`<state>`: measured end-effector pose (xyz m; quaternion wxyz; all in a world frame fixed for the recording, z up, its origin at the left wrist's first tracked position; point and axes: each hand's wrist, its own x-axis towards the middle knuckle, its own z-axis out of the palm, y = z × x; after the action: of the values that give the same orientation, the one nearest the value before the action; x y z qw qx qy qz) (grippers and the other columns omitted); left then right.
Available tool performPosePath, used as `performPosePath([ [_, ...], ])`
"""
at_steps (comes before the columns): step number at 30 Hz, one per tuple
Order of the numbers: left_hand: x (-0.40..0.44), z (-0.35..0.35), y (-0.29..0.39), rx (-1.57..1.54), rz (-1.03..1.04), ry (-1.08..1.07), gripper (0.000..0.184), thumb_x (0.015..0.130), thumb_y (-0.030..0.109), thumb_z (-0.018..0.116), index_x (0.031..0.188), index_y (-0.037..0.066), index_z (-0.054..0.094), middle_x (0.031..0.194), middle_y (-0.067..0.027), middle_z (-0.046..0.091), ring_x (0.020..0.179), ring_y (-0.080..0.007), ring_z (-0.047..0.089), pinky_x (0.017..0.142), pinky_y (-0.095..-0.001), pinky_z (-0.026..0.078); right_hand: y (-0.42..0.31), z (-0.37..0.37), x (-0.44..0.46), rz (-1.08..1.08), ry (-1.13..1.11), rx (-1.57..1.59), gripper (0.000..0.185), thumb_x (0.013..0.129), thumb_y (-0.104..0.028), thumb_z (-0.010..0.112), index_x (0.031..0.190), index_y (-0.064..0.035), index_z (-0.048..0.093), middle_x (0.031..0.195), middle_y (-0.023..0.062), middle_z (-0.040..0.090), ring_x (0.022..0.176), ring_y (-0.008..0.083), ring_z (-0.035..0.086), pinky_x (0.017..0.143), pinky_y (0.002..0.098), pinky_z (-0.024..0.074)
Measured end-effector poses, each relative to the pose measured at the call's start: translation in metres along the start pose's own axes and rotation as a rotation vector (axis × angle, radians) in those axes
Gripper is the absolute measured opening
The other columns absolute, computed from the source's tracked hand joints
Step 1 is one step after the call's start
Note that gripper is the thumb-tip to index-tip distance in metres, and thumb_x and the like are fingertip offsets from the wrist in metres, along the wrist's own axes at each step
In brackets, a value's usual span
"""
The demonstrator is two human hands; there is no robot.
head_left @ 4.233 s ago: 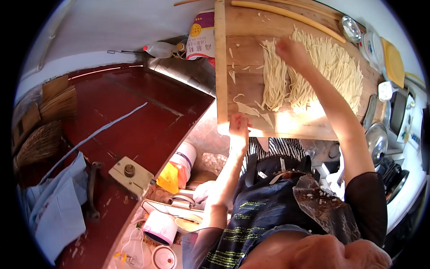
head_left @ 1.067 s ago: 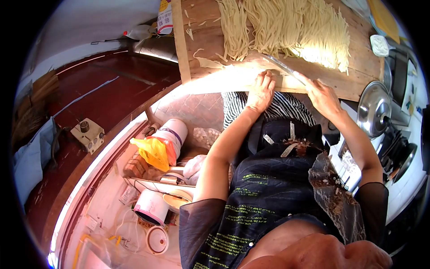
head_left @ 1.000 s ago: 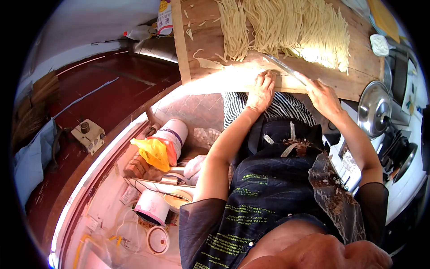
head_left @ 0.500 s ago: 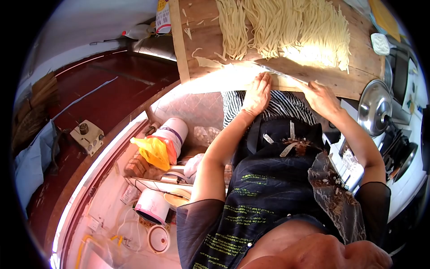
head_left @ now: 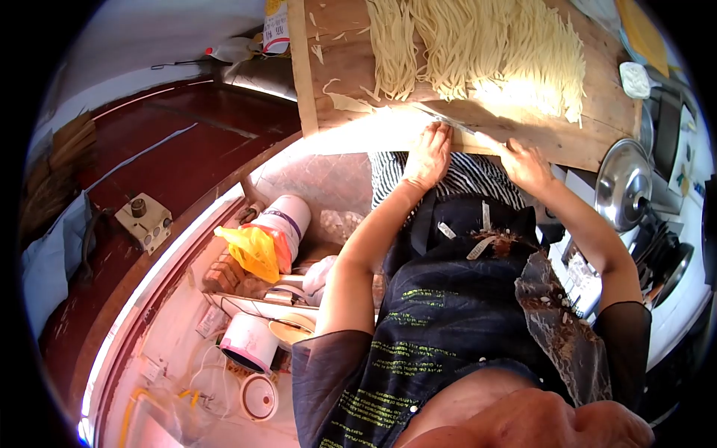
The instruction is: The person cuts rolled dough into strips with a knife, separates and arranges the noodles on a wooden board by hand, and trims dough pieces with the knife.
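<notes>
Near the front edge of the wooden board point(head_left: 597, 123), my right hand point(head_left: 525, 166) is closed round the handle of a knife point(head_left: 455, 125). Its blade points left and away over the board. My left hand point(head_left: 429, 155) rests at the board's edge just below the blade, fingers pressed together; whatever lies under its fingertips is too bright and small to make out. Beyond the knife lie long strands of cut noodles point(head_left: 508, 52) in bunches. A flat dough scrap point(head_left: 349, 102) lies to the left of them.
A metal pot lid point(head_left: 624, 184) stands to the right of the board. A white container point(head_left: 635, 80) is at its right edge. At the lower left are a yellow bag point(head_left: 254, 252) and a white bucket point(head_left: 249, 342). A red surface point(head_left: 187, 164) spans the left.
Compared with the earliest frame, the view has shifted and my right hand has left the noodles and taken the knife. In the last second, my right hand and the knife have moved slightly left.
</notes>
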<state>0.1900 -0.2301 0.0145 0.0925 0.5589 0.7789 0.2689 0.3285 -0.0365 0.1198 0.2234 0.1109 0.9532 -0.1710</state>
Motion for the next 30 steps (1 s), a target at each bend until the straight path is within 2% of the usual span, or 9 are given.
performPosePath([
  [6, -0.002, 0.000, 0.001, 0.026, 0.027, 0.048, 0.049, 0.077, 0.005, 0.058, 0.124, -0.009, 0.054, 0.128, -0.0170, 0.051, 0.119, -0.0313, 0.049, 0.101, -0.0400, 0.044, -0.001, -0.005, -0.004, -0.119, 0.221, 0.063, 0.073, 0.088, -0.005, 0.052, 0.150, -0.0392, 0.030, 0.082, 0.0203, 0.060, 0.067, 0.0386, 0.062, 0.064, 0.0455, 0.0550],
  [7, -0.003, 0.000, 0.000, 0.030, 0.029, 0.040, 0.048, 0.078, 0.007, 0.059, 0.124, -0.009, 0.055, 0.127, -0.0171, 0.051, 0.119, -0.0321, 0.049, 0.101, -0.0401, 0.044, -0.006, -0.017, -0.003, -0.043, 0.048, 0.030, 0.071, 0.090, -0.006, 0.051, 0.150, -0.0373, 0.030, 0.084, 0.0196, 0.061, 0.069, 0.0380, 0.063, 0.069, 0.0454, 0.0549],
  [11, -0.005, 0.005, -0.001, 0.053, 0.018, 0.033, 0.049, 0.077, 0.008, 0.058, 0.124, -0.007, 0.055, 0.127, -0.0157, 0.051, 0.123, -0.0321, 0.047, 0.103, -0.0400, 0.043, -0.009, -0.022, 0.000, -0.069, 0.016, -0.008, 0.069, 0.091, -0.007, 0.050, 0.150, -0.0370, 0.031, 0.086, 0.0200, 0.062, 0.072, 0.0379, 0.064, 0.070, 0.0466, 0.0546],
  [14, -0.007, 0.007, -0.002, 0.045, 0.016, 0.030, 0.048, 0.078, 0.009, 0.058, 0.123, -0.007, 0.056, 0.127, -0.0155, 0.051, 0.123, -0.0323, 0.046, 0.104, -0.0402, 0.042, -0.010, -0.019, 0.004, -0.067, -0.006, 0.046, 0.072, 0.089, -0.006, 0.051, 0.149, -0.0395, 0.031, 0.087, 0.0224, 0.060, 0.068, 0.0406, 0.063, 0.064, 0.0475, 0.0553],
  [17, -0.010, 0.007, -0.001, 0.045, 0.011, 0.005, 0.047, 0.078, 0.010, 0.058, 0.122, -0.006, 0.057, 0.127, -0.0158, 0.051, 0.123, -0.0327, 0.046, 0.105, -0.0413, 0.041, -0.011, -0.008, 0.004, -0.094, 0.099, -0.020, 0.071, 0.089, -0.006, 0.050, 0.148, -0.0403, 0.032, 0.089, 0.0238, 0.060, 0.067, 0.0415, 0.063, 0.066, 0.0479, 0.0557],
  [20, -0.013, 0.005, -0.002, 0.083, 0.026, 0.011, 0.047, 0.079, 0.012, 0.058, 0.122, -0.005, 0.057, 0.128, -0.0162, 0.051, 0.123, -0.0332, 0.046, 0.106, -0.0426, 0.039, -0.001, 0.000, 0.004, -0.011, -0.100, -0.006, 0.063, 0.092, -0.006, 0.048, 0.147, -0.0341, 0.037, 0.099, 0.0233, 0.063, 0.076, 0.0418, 0.065, 0.072, 0.0471, 0.0562],
  [23, -0.014, 0.004, -0.004, 0.109, 0.057, -0.025, 0.050, 0.080, 0.015, 0.056, 0.126, -0.005, 0.054, 0.129, -0.0167, 0.049, 0.126, -0.0331, 0.043, 0.108, -0.0430, 0.036, 0.013, 0.010, 0.003, -0.125, 0.242, 0.322, 0.052, 0.093, -0.005, 0.049, 0.142, -0.0202, 0.044, 0.114, 0.0167, 0.064, 0.094, 0.0389, 0.065, 0.078, 0.0452, 0.0554],
  [26, 0.002, 0.005, -0.005, 0.048, 0.024, 0.020, 0.051, 0.080, 0.015, 0.055, 0.127, -0.004, 0.053, 0.129, -0.0171, 0.049, 0.127, -0.0335, 0.043, 0.109, -0.0434, 0.036, 0.005, -0.004, 0.000, -0.098, 0.347, 0.355, 0.061, 0.088, -0.002, 0.054, 0.144, -0.0232, 0.042, 0.103, 0.0168, 0.065, 0.084, 0.0375, 0.064, 0.074, 0.0452, 0.0546],
  [30, 0.018, 0.001, -0.008, -0.045, -0.085, 0.070, 0.043, 0.081, 0.012, 0.053, 0.122, -0.003, 0.054, 0.128, -0.0193, 0.050, 0.128, -0.0362, 0.042, 0.110, -0.0445, 0.035, 0.001, -0.013, 0.001, -0.056, 0.365, 0.381, 0.060, 0.089, -0.002, 0.054, 0.144, -0.0235, 0.043, 0.098, 0.0159, 0.065, 0.082, 0.0360, 0.063, 0.074, 0.0445, 0.0534],
])
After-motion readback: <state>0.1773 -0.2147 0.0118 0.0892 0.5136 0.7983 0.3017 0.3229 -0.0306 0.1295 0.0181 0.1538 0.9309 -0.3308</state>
